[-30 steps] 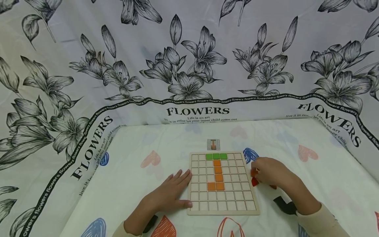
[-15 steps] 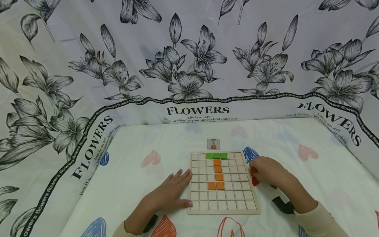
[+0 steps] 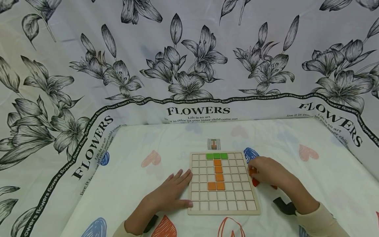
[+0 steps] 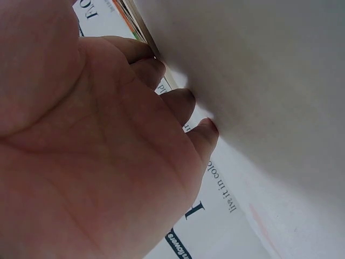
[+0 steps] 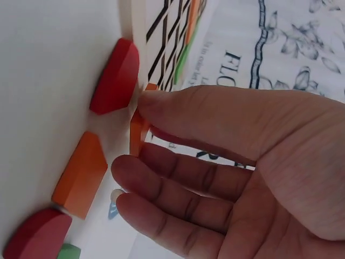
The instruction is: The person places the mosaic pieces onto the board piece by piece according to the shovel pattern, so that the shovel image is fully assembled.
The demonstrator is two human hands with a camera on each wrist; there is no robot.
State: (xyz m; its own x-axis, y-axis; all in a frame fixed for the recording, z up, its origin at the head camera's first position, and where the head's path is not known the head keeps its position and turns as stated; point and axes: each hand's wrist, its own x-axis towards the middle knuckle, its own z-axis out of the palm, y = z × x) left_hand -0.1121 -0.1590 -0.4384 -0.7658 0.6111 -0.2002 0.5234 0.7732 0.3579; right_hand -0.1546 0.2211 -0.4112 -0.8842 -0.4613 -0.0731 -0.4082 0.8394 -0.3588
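A wooden grid board (image 3: 224, 213) lies flat, with a green row (image 3: 217, 156) at its top and orange squares (image 3: 218, 169) running down from it, one more beside the lowest. My left hand (image 3: 167, 196) rests at the board's left edge, fingers extended and touching it; its palm (image 4: 108, 140) fills much of the left wrist view. Beside the right edge, my right hand (image 3: 270, 171) pinches an orange block (image 5: 139, 129) between thumb and fingers. Close by lie a red block (image 5: 116, 78) and another orange block (image 5: 81, 175). My hand hides some blocks from the head view.
A small pattern card (image 3: 214, 144) lies just beyond the board. Farther along in the right wrist view are a dark red block (image 5: 38, 234) and a partly cut-off green block (image 5: 69, 252). A flower-printed curtain (image 3: 189, 65) rises behind the heart-patterned cloth (image 3: 174, 141).
My right hand has shifted slightly left, closer to the board's edge, with the orange block. The left hand and the squares on the board stay where they were.
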